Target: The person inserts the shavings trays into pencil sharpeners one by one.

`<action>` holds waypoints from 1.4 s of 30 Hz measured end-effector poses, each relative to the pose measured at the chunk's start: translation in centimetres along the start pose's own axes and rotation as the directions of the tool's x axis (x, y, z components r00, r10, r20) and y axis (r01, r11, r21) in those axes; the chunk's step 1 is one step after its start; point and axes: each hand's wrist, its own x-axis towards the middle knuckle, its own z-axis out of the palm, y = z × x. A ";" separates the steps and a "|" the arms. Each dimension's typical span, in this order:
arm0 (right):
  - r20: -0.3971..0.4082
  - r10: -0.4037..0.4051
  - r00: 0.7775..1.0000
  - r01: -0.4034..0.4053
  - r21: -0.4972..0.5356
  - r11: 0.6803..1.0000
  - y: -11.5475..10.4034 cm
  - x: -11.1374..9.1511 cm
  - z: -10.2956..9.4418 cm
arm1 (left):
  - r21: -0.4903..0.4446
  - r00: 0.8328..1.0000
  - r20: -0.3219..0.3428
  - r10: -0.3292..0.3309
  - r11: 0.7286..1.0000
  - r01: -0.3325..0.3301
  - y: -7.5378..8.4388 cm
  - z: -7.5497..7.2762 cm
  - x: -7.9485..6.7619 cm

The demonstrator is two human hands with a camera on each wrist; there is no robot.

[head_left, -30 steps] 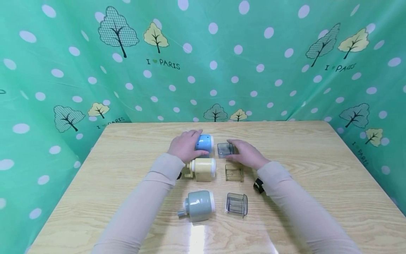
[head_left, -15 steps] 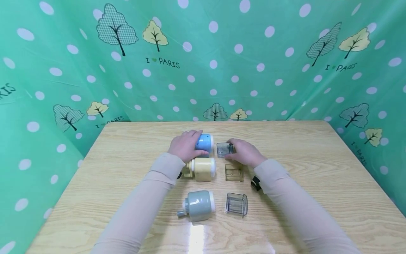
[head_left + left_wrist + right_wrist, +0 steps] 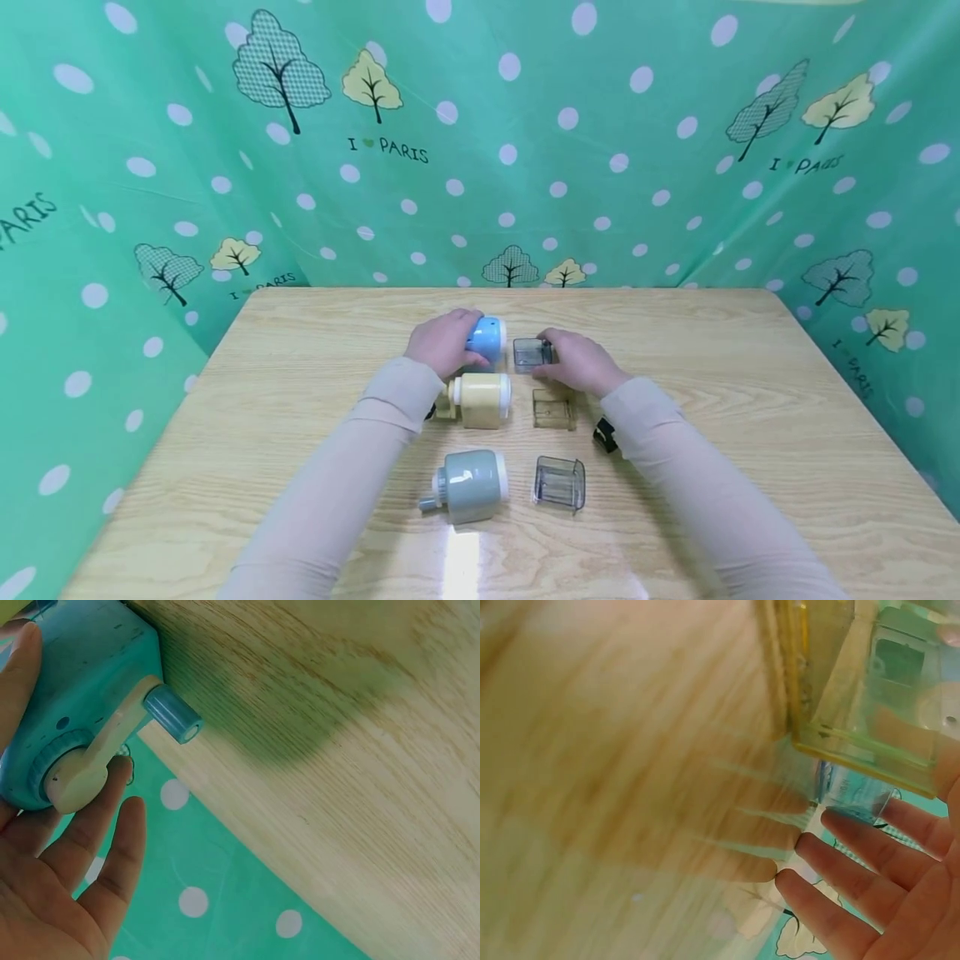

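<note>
Two grasps are visible: we see the left hand (image 3: 446, 343) gripping the blue cranked sharpener (image 3: 487, 337) and the right hand (image 3: 585, 363) pinching the far transparent drawer (image 3: 528, 354), just beside its right end. Nearer on the wooden table (image 3: 750, 392), we find a cream sharpener (image 3: 482, 402) and a grey sharpener (image 3: 472, 487).

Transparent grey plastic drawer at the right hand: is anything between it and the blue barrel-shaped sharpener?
Nothing visible: in the head view, only a narrow strip of wooden tabletop separates the grey drawer from the sharpener. The transparent yellow drawer lies nearer the person, outside this gap.
</note>
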 end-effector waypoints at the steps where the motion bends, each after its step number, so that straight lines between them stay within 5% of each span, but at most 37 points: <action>1: 0.000 0.000 1.000 0.000 0.001 1.000 0.0 0.0 0.0 | -0.004 1.000 0.001 -0.005 1.000 0.005 0.0 0.0 0.0; 10: 0.018 -0.012 1.000 0.013 -0.066 0.998 -0.1 0.0 -0.3 | -0.041 1.000 0.007 -0.019 0.999 0.020 0.1 -0.2 -0.2; 19: 0.142 -0.011 0.990 0.041 -0.212 0.976 -1.0 0.5 -1.6 | -0.064 0.998 0.022 -0.065 0.996 0.066 0.3 -0.2 -0.1; 42: 0.176 -0.023 0.984 0.061 -0.213 0.975 -1.6 1.1 -2.2 | -0.087 0.998 0.018 -0.062 0.994 0.064 0.3 -0.2 -0.1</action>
